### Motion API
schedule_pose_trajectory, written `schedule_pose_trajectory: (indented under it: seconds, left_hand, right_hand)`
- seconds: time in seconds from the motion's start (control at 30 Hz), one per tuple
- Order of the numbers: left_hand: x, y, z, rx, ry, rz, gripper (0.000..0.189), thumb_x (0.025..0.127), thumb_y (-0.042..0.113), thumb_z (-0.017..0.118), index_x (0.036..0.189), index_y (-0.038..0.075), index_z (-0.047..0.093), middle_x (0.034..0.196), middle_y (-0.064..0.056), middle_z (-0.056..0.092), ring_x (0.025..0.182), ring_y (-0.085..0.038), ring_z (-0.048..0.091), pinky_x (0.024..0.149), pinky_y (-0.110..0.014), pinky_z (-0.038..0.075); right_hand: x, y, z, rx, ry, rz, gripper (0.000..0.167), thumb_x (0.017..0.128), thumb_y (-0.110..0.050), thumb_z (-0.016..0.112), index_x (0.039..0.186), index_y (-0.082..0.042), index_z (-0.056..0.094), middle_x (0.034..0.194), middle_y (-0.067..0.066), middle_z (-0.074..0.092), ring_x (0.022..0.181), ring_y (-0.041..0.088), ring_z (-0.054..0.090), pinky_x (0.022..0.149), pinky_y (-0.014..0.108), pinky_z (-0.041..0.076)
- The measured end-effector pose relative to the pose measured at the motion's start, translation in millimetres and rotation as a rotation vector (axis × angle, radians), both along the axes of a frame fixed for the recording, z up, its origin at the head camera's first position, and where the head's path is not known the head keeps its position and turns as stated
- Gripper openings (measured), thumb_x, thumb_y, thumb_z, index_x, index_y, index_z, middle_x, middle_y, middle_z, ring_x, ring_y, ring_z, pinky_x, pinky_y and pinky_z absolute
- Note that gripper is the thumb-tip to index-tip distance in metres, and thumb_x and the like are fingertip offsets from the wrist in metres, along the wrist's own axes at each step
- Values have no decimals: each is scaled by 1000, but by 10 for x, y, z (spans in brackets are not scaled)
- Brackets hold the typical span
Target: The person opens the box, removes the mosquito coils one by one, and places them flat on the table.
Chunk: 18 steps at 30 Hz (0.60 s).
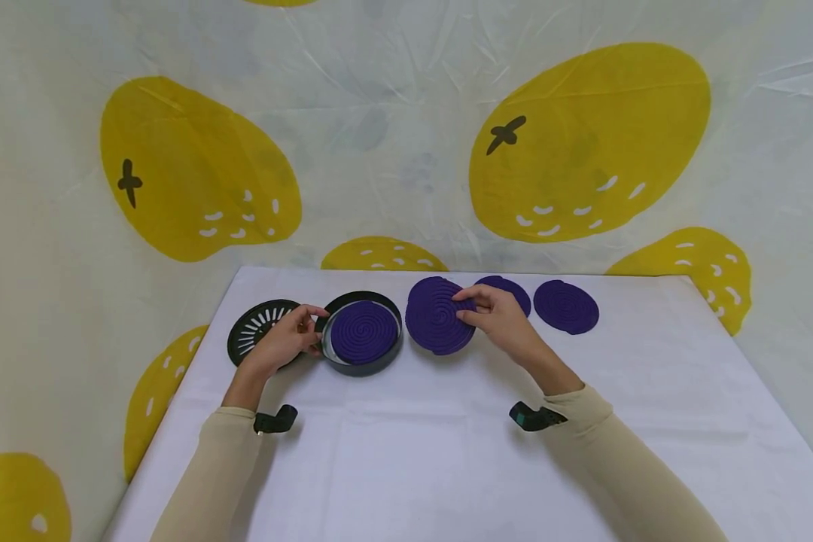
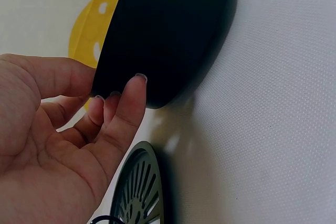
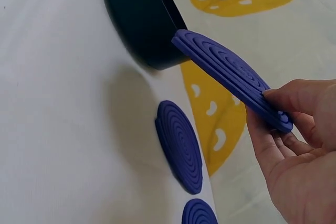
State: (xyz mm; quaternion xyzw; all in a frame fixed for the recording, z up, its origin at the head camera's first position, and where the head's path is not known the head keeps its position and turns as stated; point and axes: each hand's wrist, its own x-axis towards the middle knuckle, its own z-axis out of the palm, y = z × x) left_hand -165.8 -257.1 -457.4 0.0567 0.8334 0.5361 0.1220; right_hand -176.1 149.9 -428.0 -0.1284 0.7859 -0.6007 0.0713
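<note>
A round dark tin (image 1: 362, 369) stands on the table, with a purple mosquito coil (image 1: 363, 332) lying inside it. My left hand (image 1: 286, 340) pinches the tin's left rim, thumb on one side and fingers on the outer wall, as the left wrist view shows. In my right hand (image 1: 503, 319) a second purple mosquito coil (image 1: 435, 320) is pinched by its right edge between thumb and fingers. It is raised above the table just right of the tin, tilted, and in the right wrist view its far edge (image 3: 184, 40) overlaps the tin's rim.
A dark slotted lid (image 1: 245, 331) lies left of the tin, partly behind my left hand. Two more purple coils lie on the table to the right, one (image 1: 511, 292) partly hidden by my right hand and one (image 1: 566, 307) farther right. A patterned cloth (image 1: 393, 188) hangs behind the table.
</note>
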Motion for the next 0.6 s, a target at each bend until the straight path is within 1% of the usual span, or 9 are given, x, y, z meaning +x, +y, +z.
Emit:
schedule_pose_trajectory:
  seconds: [0.13, 0.27, 0.43, 0.6]
  left_hand:
    - [-1, -3, -7, -3, 3, 1, 46, 94, -5, 61, 139, 0, 51, 89, -9, 45, 83, -27, 61, 75, -39, 62]
    - [4, -3, 2, 5, -3, -4, 47, 94, -4, 62, 139, -1, 50, 89, -10, 44, 85, -28, 60, 76, -41, 62]
    - [4, 0, 12, -2, -8, -1, 46, 94, -4, 62, 138, 0, 51, 90, -10, 45, 84, -28, 61, 76, -40, 62]
    - [-8, 8, 13, -19, -13, 13, 45, 94, -4, 62, 137, 3, 52, 88, -9, 45, 82, -27, 63, 75, -39, 62]
  right_hand:
    - [0, 118, -13, 13, -13, -14, 29, 93, -1, 70, 122, -2, 67, 126, 17, 66, 103, 11, 65, 83, 16, 55]
    - [1, 230, -13, 23, -8, -25, 30, 94, -4, 70, 124, -2, 65, 127, 16, 65, 102, 10, 63, 83, 15, 54]
    - [11, 342, 7, 9, 8, -34, 31, 95, -4, 70, 125, 0, 65, 124, 17, 65, 92, 6, 60, 78, 15, 53]
    - [11, 443, 18, 34, 25, -37, 31, 96, -7, 69, 125, -1, 65, 116, 15, 66, 86, 7, 56, 73, 16, 51]
